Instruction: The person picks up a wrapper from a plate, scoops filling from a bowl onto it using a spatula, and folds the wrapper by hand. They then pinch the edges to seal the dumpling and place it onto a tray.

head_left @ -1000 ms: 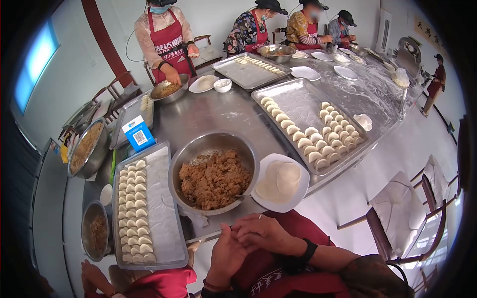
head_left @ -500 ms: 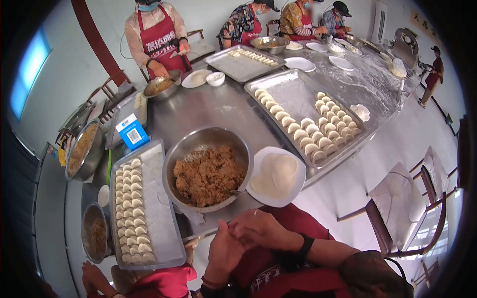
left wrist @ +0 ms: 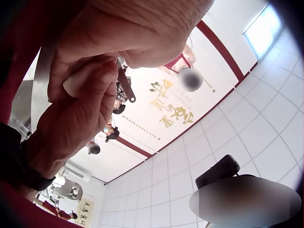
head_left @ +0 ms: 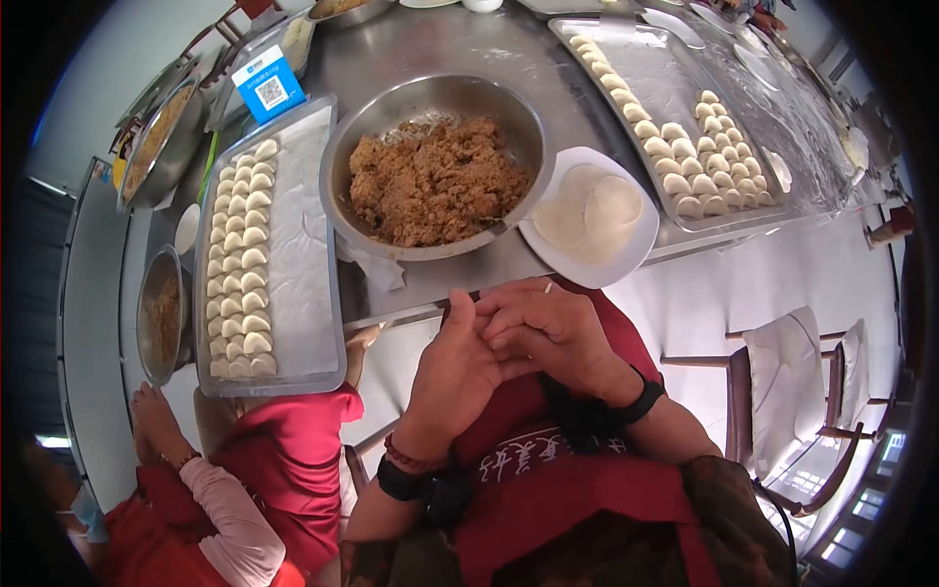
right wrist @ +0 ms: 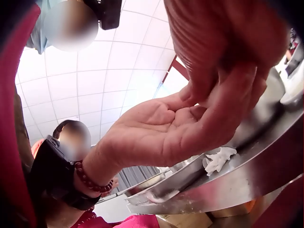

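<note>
My left hand and right hand meet in front of the apron, fingers overlapping, just short of the table edge. Between them a pale piece of dough, a dumpling, shows in the left wrist view; the rest is hidden by the fingers. In the right wrist view the left palm faces up, with the right fingers curled over its fingers. Beyond the hands stands a steel bowl of brown filling. On its right, a white plate carries round wrappers.
A tray with rows of dumplings lies left, another tray at the back right. A blue QR-code card stands behind the left tray. Another person's hand is at lower left; a chair stands right.
The head view has tilted down, so the table and hands sit higher and the people opposite have left the frame. Both hands stay together, fingers overlapping.
</note>
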The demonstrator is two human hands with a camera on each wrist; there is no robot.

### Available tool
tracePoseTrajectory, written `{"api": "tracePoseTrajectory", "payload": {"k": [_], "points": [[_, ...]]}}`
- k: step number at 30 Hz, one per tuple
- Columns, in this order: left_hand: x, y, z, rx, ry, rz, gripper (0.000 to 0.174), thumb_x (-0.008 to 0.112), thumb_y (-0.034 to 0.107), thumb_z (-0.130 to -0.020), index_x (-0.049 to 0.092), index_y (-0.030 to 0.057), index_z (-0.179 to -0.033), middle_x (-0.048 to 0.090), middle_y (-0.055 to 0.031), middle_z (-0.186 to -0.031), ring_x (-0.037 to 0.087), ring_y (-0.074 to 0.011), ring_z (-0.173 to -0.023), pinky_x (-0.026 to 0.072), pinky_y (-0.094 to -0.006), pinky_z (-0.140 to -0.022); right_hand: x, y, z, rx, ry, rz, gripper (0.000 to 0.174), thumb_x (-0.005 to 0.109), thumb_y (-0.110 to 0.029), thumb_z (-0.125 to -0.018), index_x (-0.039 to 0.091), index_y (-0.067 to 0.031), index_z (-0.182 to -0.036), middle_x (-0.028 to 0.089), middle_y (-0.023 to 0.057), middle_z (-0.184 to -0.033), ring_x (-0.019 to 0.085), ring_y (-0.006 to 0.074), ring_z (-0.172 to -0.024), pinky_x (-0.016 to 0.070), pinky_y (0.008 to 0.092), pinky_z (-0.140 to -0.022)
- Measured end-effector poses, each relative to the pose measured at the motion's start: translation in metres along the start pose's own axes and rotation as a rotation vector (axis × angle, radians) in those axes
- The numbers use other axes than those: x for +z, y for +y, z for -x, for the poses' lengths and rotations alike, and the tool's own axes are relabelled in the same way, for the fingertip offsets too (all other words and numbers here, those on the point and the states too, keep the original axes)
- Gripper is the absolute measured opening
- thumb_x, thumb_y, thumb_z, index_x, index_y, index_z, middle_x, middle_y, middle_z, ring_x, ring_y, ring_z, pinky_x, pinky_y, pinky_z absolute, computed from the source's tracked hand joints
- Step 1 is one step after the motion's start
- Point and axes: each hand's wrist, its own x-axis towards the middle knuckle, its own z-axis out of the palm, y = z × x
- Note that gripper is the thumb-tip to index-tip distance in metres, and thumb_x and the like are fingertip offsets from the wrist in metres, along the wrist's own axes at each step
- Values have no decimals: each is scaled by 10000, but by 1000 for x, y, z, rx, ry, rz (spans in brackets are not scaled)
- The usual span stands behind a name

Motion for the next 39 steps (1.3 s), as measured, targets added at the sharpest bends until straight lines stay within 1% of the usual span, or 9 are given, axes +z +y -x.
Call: {"api": "tracePoseTrajectory", "payload": {"k": [7,12,15,21,24,27,30,36,39], "points": [[-4,-6,-1,22,42,41,693,197,562,-1044,416,-3,-1380,551,-151,-1326,579,-253,-1187,503,-482,-990,-7,-10,-2,70,24,-241,150,682,5,-848,728,-46,-981,695,123,-1121,635,201,-1085,544,301,-866],[-4,-9,-2,26,50,79,692,195,557,-1046,409,-6,-1386,553,-154,-1314,581,-261,-1182,483,-487,-1015,-4,9,0,-106,61,-52,154,706,-14,-834,735,-59,-979,709,105,-1119,615,253,-1167,535,333,-898],[-3,-10,-1,31,64,102,682,201,550,-1048,407,-5,-1387,549,-151,-1319,579,-257,-1174,469,-486,-1030,-6,7,0,-108,32,79,165,726,-35,-818,737,-66,-979,707,88,-1148,606,282,-1184,514,367,-944],[-1,-10,1,103,90,174,649,225,528,-1055,407,1,-1385,544,-139,-1326,577,-235,-1130,453,-472,-1040,0,-3,-2,-37,131,-46,251,760,-74,-785,734,-89,-1034,700,76,-1187,575,298,-1253,475,377,-1000],[-8,-13,1,130,53,227,644,228,522,-1057,416,-1,-1381,546,-138,-1323,576,-234,-1119,447,-464,-1044,0,-1,-2,-68,129,42,283,770,-78,-774,733,-98,-1054,698,77,-1193,562,300,-1274,476,381,-1000],[-11,-16,3,154,37,227,649,229,521,-1057,435,-7,-1372,548,-141,-1324,571,-238,-1136,444,-460,-1048,4,1,-2,-123,163,132,259,767,-69,-772,741,-99,-1027,705,79,-1173,567,293,-1269,476,383,-997],[-8,-17,4,163,47,214,651,225,517,-1059,454,-13,-1359,548,-147,-1328,562,-240,-1166,438,-462,-1057,6,4,-2,-185,158,75,210,748,-54,-783,748,-99,-988,720,80,-1129,570,287,-1267,473,385,-999],[-9,-18,6,165,39,206,618,236,485,-1068,455,-21,-1347,550,-149,-1330,547,-245,-1206,424,-464,-1078,2,3,0,-161,101,63,167,740,-47,-791,747,-88,-952,728,75,-1114,561,289,-1279,451,385,-1022],[-9,-19,7,184,45,210,601,251,473,-1071,449,-22,-1347,554,-144,-1319,553,-241,-1188,437,-450,-1064,-1,0,-1,-140,63,101,200,744,-59,-791,748,-91,-988,719,75,-1147,551,292,-1292,443,382,-1030]]}}
